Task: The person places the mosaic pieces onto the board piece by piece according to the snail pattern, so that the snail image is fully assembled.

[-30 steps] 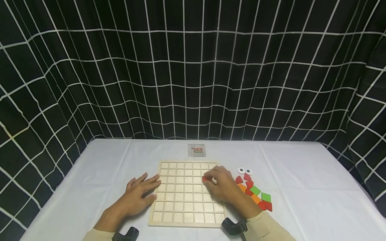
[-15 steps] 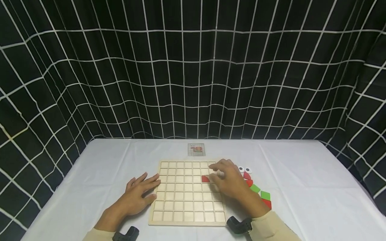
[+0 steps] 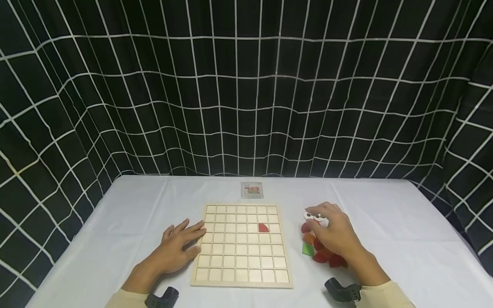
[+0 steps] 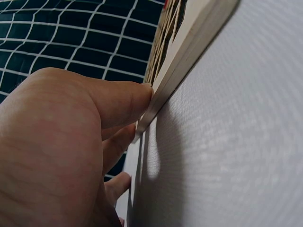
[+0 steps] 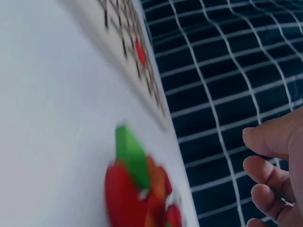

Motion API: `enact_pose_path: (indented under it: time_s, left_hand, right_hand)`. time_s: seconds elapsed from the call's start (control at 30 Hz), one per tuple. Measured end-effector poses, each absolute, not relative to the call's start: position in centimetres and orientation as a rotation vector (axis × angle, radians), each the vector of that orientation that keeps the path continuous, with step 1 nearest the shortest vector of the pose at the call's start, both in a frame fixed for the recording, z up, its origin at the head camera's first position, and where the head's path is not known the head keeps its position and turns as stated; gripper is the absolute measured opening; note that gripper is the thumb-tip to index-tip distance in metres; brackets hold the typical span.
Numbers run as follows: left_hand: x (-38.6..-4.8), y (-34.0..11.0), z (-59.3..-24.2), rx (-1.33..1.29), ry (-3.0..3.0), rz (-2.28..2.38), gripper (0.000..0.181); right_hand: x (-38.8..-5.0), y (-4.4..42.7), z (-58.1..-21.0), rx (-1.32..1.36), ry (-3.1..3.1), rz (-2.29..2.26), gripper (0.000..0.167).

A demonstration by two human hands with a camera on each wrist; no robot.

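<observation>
A wooden grid board (image 3: 242, 284) lies on the table, with a red quarter-round piece (image 3: 263, 228) in one of its squares. Straight, spread fingers of my left hand (image 3: 175, 252) touch the board's left edge; the left wrist view shows the thumb against that edge. My right hand (image 3: 335, 229) hovers over the pile of coloured pieces right of the board, thumb and fingers apart and holding nothing. Beneath it show a green piece (image 3: 307, 249), an orange piece (image 3: 309, 238), several red pieces (image 3: 320, 256) and two white eye discs (image 3: 308, 215). The hand hides part of the pile.
A small transparent card (image 3: 252, 190) with a coloured picture on a grid lies behind the board. White cloth (image 3: 135, 214) covers the table. Black curtains (image 3: 246, 85) with white grid lines stand at the back and sides.
My right hand has released the red quarter-round piece in a board square and moved right, over the pile. A green piece now shows at the pile's left side. My left hand stays put.
</observation>
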State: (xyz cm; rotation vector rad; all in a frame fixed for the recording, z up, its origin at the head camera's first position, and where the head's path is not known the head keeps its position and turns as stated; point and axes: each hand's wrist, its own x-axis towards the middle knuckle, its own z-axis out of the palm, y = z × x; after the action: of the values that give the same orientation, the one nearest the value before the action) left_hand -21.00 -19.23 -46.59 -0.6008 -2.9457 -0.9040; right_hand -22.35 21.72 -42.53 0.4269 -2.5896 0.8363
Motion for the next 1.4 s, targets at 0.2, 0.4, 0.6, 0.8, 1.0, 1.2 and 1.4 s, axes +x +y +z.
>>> enact_pose_path:
  time_s: [0.2, 0.4, 0.6, 0.8, 1.0, 1.2, 1.4]
  left_hand:
    - [-21.0, -19.3, -46.5, -0.623, -2.936, -0.916, 0.044]
    - [-21.0, -19.2, -46.5, -0.617, -2.935, -0.902, 0.044]
    - [-21.0, -19.3, -46.4, -0.611, -2.943, -0.88, 0.044]
    - [-21.1, -19.3, -46.3, -0.616, -2.939, -0.873, 0.044]
    - [-20.9, -19.3, -46.4, -0.607, -2.941, -0.882, 0.044]
    - [-21.0, -19.3, -46.6, -0.603, -2.945, -0.884, 0.044]
    - [-21.1, -19.4, -46.6, -0.616, -2.946, -0.874, 0.045]
  right_hand:
    - [-22.0, 23.6, -43.8, 0.333, -2.634, 0.876, 0.024]
    - [-22.0, 24.6, -44.7, 0.306, -2.718, 0.892, 0.023]
    - [-22.1, 24.7, -45.2, 0.303, -2.784, 0.853, 0.025]
    - [-22.3, 25.0, -45.4, 0.217, -2.769, 0.776, 0.023]
    - [-22.2, 24.8, -45.4, 0.085, -2.823, 0.751, 0.027]
    - [-22.3, 24.7, -44.9, -0.087, -2.899, 0.714, 0.033]
    - [-22.3, 24.6, -44.9, -0.116, -2.916, 0.711, 0.033]
